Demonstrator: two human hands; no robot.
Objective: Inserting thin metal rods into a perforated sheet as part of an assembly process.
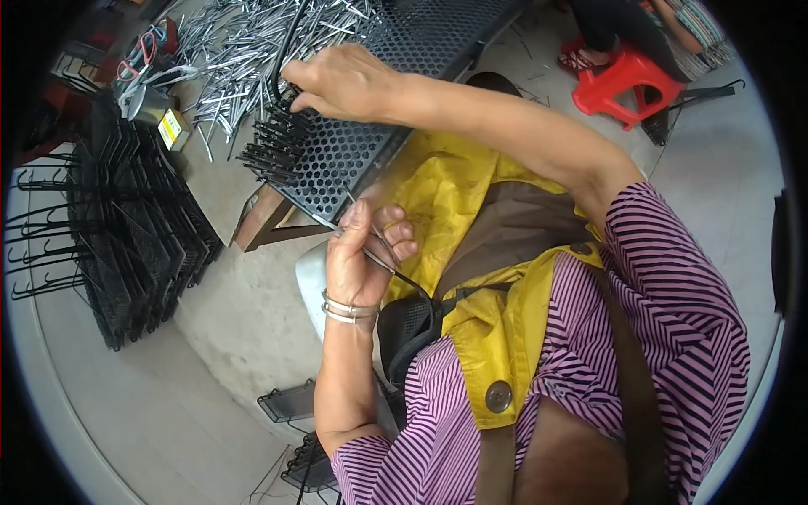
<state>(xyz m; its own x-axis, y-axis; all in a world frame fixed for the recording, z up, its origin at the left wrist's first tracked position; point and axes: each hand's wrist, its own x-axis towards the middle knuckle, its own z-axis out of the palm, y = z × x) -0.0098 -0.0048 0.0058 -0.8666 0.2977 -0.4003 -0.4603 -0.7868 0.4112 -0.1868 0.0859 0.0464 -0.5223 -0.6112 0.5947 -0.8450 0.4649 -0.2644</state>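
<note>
My right hand [341, 82] reaches forward over a black perforated metal panel [353, 151] and pinches a bent black wire hook [284, 50] at the panel's left edge, where a row of black hooks [271, 145] sticks out. My left hand [364, 252], with metal bangles on the wrist, is closed around a thin wire piece [396, 273] just below the panel's near corner. A yellow apron [471, 252] covers my lap under both hands.
A heap of silver metal rods [240, 42] lies beyond the panel. A stack of finished black mesh racks with hooks [118, 227] stands on the left. Smaller black racks [290, 402] lie on the floor near me. A red plastic stool [619, 84] and another person's legs are upper right.
</note>
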